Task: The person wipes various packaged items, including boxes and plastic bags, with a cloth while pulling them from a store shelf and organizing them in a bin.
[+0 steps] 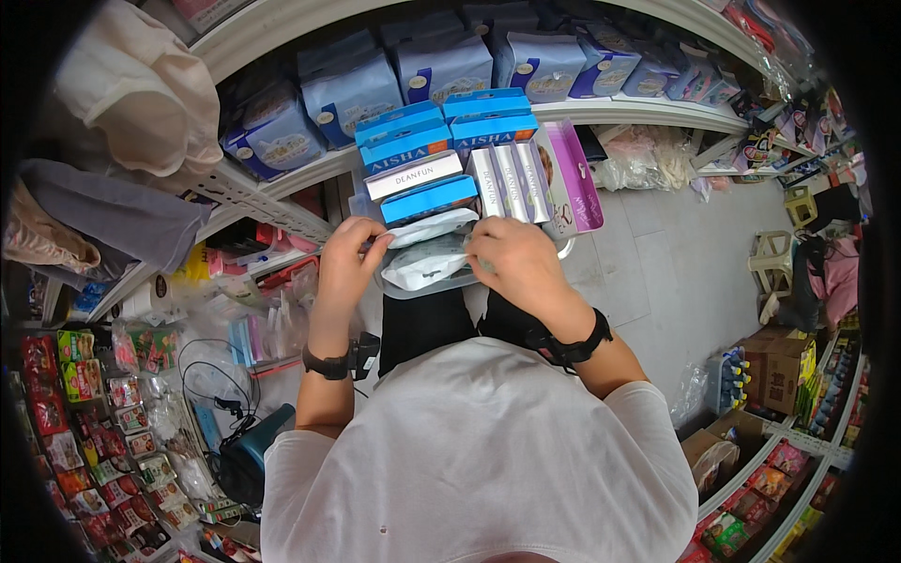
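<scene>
A clear plastic bin (415, 294) rests at my lap, filled with boxes and packets. Toward its near end lie two soft white packets, a rear white packet (432, 227) and a front white packet (424, 272). My left hand (351, 253) is closed at their left side, thumb and finger pinching the rear packet's corner. On the opposite side my right hand (518, 261) has its fingers curled onto the front packet's right end; its fingertips are partly hidden. Just behind stand a blue box (430, 199), a white box (413, 176) and several upright white boxes (508, 183).
More blue boxes (404, 136) fill the bin's far end, with a purple package (577, 178) at its right. Beyond, a white shelf (648, 111) holds several light-blue packs (441, 68). Clothing (141, 103) hangs at left. Stools (771, 253) and a carton (781, 368) stand at right.
</scene>
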`<state>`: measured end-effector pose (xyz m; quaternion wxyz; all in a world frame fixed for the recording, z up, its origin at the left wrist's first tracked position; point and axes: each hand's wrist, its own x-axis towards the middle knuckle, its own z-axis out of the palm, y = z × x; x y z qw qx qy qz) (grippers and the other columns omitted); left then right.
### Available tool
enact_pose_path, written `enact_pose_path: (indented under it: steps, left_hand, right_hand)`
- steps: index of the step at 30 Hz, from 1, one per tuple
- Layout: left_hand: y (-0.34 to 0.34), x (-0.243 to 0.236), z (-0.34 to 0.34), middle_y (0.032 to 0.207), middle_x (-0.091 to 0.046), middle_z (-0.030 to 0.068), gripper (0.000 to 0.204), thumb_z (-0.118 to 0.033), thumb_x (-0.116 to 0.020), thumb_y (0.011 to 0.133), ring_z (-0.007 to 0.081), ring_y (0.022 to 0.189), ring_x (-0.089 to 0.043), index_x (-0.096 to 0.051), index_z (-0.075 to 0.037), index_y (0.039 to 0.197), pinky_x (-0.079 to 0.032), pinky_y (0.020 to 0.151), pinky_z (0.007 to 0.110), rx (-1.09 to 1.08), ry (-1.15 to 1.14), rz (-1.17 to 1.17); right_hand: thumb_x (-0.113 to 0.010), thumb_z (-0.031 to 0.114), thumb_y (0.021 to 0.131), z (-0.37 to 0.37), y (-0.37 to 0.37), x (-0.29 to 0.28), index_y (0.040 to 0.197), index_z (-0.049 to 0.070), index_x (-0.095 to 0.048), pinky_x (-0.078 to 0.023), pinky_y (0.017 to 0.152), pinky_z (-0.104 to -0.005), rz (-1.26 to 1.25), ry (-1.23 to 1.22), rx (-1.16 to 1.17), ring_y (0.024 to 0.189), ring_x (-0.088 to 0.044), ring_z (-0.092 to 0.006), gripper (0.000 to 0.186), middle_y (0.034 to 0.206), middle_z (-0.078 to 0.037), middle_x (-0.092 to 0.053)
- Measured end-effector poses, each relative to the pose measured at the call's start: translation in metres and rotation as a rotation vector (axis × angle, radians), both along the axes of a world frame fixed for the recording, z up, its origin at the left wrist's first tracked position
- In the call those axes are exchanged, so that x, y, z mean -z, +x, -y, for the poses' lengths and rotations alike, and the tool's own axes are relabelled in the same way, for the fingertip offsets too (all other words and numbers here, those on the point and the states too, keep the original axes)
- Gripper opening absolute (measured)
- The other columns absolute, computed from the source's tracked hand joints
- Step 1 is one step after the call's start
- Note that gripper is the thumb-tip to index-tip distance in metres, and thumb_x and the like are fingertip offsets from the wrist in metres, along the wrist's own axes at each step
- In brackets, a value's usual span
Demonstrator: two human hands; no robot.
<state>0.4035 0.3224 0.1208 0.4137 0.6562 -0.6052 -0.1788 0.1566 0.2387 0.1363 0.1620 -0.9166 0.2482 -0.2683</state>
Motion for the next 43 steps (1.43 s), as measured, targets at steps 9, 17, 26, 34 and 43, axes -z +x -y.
enact_pose_path:
  steps: [9, 17, 26, 34, 43]
  left_hand:
    - [0.005, 0.000, -0.005, 0.095, -0.062, 0.0069, 0.031, -0.016, -0.073, 0.080, 0.0190, 0.086, -0.060, -0.061, 0.002, 0.103, -0.048, 0.078, 0.030, 0.175, -0.140, -0.375]
    - [-0.019, -0.022, -0.005, 0.112, -0.062, 0.0101, 0.052, -0.017, -0.072, 0.083, 0.0152, 0.101, -0.058, -0.049, 0.004, 0.124, -0.047, 0.088, 0.032, 0.267, 0.073, -0.548]
    - [-0.018, -0.007, 0.004, 0.118, -0.059, 0.0102, 0.040, -0.006, -0.059, 0.089, 0.0137, 0.106, -0.056, -0.047, 0.003, 0.127, -0.045, 0.091, 0.030, 0.109, -0.015, -0.799]
    - [-0.012, -0.004, -0.001, 0.120, -0.058, 0.0082, 0.046, -0.006, -0.061, 0.087, 0.0119, 0.105, -0.055, -0.046, 0.003, 0.130, -0.045, 0.090, 0.030, 0.148, -0.044, -0.708]
    - [-0.021, -0.004, 0.001, 0.120, -0.058, 0.0090, 0.046, -0.013, -0.063, 0.089, 0.0149, 0.106, -0.055, -0.046, 0.003, 0.129, -0.044, 0.093, 0.030, -0.003, -0.076, -0.823]
  right_hand:
    - [-0.068, 0.012, 0.077, 0.025, -0.008, -0.043, 0.084, 0.002, -0.066, -0.049, 0.070, -0.0336, 0.417, 0.227, 0.125, 0.081, -0.062, -0.0269, 0.013, 0.088, -0.011, -0.063]
    - [-0.065, 0.016, 0.084, 0.047, 0.014, -0.034, 0.091, 0.000, -0.063, -0.044, 0.082, -0.0284, 0.559, 0.732, 0.094, 0.090, -0.056, -0.0133, 0.018, 0.091, -0.004, -0.062]
    - [-0.060, 0.044, 0.086, 0.019, 0.043, -0.033, 0.121, 0.006, -0.051, -0.036, 0.102, -0.0426, 0.754, 0.296, -0.242, 0.120, -0.046, -0.0332, 0.052, 0.129, -0.016, -0.047]
    - [-0.068, 0.011, 0.073, 0.014, 0.067, -0.026, 0.129, 0.010, -0.052, -0.036, 0.104, -0.0491, 0.305, -0.075, -0.162, 0.129, -0.042, -0.0340, 0.058, 0.138, -0.013, -0.045]
    - [-0.059, -0.002, 0.079, 0.018, 0.065, -0.009, 0.138, 0.005, -0.043, -0.029, 0.111, -0.0455, 0.469, 0.079, -0.075, 0.135, -0.033, -0.0408, 0.061, 0.146, -0.019, -0.034]
